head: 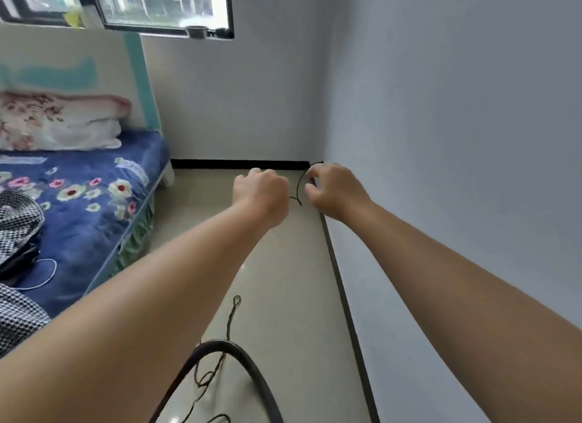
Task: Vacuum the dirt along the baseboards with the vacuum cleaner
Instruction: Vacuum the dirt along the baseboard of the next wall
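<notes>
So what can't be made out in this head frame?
- Vacuum body: not visible; only a black hose shows, cut off by the bottom edge.
- Thread between the hands: too thin to tell where it ends; left hand hides its own fingers, so its grip is unclear.
- Right hand: fingertips pinch the thread.
- Dirt along the baseboard: too small to see.

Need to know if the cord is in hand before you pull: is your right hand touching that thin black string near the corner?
Touching. The head view shows the right hand pinching the thin black string at its fingertips; the string curves down toward the left hand.
</notes>
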A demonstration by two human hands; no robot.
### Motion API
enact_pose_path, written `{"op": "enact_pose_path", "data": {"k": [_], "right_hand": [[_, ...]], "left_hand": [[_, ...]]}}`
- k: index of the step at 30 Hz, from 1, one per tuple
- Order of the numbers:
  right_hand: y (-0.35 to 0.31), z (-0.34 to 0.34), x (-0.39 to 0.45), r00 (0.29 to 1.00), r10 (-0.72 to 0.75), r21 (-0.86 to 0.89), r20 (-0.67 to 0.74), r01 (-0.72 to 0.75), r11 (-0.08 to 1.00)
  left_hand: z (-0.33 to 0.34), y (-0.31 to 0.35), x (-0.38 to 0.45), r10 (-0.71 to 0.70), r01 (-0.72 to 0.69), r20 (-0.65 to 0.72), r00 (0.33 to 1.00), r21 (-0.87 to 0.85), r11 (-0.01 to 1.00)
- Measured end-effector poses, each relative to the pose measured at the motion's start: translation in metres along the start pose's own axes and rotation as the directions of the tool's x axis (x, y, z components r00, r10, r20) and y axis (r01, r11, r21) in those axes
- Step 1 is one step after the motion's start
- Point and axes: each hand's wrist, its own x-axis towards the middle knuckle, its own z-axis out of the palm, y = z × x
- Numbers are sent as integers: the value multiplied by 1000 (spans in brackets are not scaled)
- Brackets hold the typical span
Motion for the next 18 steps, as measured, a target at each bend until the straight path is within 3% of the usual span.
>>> {"op": "enact_pose_path", "data": {"k": [8,18], "right_hand": [[63,-89,135,999,-37,-110,-35,33,993],[153,-112,341,999,-48,-183,4,48,982]], "left_hand": [[-54,18,163,-55,56,-15,998,100,993],[-57,54,369,-132,137,-63,989,73,988]]}}
